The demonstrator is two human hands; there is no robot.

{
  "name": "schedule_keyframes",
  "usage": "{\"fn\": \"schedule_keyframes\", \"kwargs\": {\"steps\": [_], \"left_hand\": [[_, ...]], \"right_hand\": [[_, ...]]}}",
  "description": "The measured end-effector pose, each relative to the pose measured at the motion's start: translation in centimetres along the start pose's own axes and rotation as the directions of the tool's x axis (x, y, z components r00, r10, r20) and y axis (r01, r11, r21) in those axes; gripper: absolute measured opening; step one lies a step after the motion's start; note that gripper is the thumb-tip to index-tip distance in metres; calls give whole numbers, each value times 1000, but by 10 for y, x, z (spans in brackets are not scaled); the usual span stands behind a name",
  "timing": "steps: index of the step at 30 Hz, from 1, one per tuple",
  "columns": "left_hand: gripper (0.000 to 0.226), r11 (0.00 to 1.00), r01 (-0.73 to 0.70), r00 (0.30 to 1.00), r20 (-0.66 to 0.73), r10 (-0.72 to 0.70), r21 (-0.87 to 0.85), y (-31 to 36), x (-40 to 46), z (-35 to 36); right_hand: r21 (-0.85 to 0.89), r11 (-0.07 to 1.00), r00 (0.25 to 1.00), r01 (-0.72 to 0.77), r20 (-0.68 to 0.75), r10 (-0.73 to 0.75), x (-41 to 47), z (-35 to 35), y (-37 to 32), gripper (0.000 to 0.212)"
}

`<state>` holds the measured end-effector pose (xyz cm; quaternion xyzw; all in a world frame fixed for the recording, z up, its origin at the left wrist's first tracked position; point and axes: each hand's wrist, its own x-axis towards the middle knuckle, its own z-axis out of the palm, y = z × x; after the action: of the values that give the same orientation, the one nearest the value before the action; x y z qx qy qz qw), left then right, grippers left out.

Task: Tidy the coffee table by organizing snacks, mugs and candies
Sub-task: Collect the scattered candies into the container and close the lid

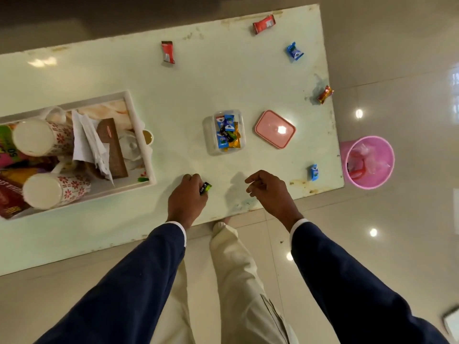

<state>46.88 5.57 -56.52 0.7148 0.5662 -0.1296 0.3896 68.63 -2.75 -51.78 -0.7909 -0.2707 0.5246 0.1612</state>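
The fingers (198,181) of the left hand (187,197) are pinching a green-and-black candy (205,188), holding it just nearer the person than the clear container (224,131). The right hand (269,189) is hovering over the surface (173,95) with its fingers loosely curled and gripping nothing. The container is sitting open, holding blue, gold and black candies, with its pink lid (275,129) lying just right of it. Other candies are lying scattered: a blue one (313,172) near-right of the container, another blue one (294,51) and two red wrappers (168,52) (264,24) beyond it (all well apart). A white tray (139,135) with patterned mugs (42,141) is resting left of the container.
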Motion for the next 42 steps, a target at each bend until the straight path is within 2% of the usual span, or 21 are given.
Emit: {"fn": "schedule_keyframes", "kwargs": {"steps": [2, 4, 7, 11, 15, 17, 22, 26, 31, 35, 40, 42], "left_hand": [[18, 999, -38, 999, 18, 38, 12, 0, 2, -2], [24, 998, -56, 998, 23, 56, -25, 2, 3, -4], [23, 977, -59, 998, 8, 62, -204, 16, 4, -7], [20, 894, -99, 994, 5, 112, -437, 45, 8, -9], [18, 829, -122, 992, -38, 122, -546, 69, 16, -13], [11, 824, -137, 991, -73, 116, -549, 75, 20, -15], [13, 838, -136, 980, -196, 35, -528, 84, 35, -31], [19, 832, -116, 958, -282, -51, -542, 90, 54, -49], [13, 887, -109, 956, -291, -30, -449, 96, 78, -54], [10, 928, -135, 951, -309, 23, -346, 92, 86, -57], [9, 934, -131, 956, -290, 31, -332, 78, 90, -73], [11, 928, -131, 951, -307, 18, -350, 70, 94, -81]], "right_hand": [[-22, 1000, 998, 3, -63, -4, -4, -6, 9, 23], [-51, 999, 972, 0, -235, -12, -6, -16, 21, 18], [11, 997, 875, -73, -478, 69, -7, -40, 44, 29], [6, 971, 776, -238, -600, 194, 5, -67, 74, 44], [94, 974, 805, -207, -550, 224, 21, -75, 88, 36], [119, 973, 819, -199, -525, 231, 29, -74, 89, 28], [87, 973, 872, -215, -431, 231, 42, -61, 73, 16], [250, 967, 931, -49, -339, 135, 35, -43, 33, 19], [271, 950, 958, 154, -276, -77, 40, -24, -27, 25], [118, 968, 940, 220, -291, -178, 61, -23, -63, 23], [-187, 968, 968, 165, -158, -195, 86, -36, -86, 23], [-256, 953, 960, 166, -178, -215, 93, -44, -91, 26]]}}
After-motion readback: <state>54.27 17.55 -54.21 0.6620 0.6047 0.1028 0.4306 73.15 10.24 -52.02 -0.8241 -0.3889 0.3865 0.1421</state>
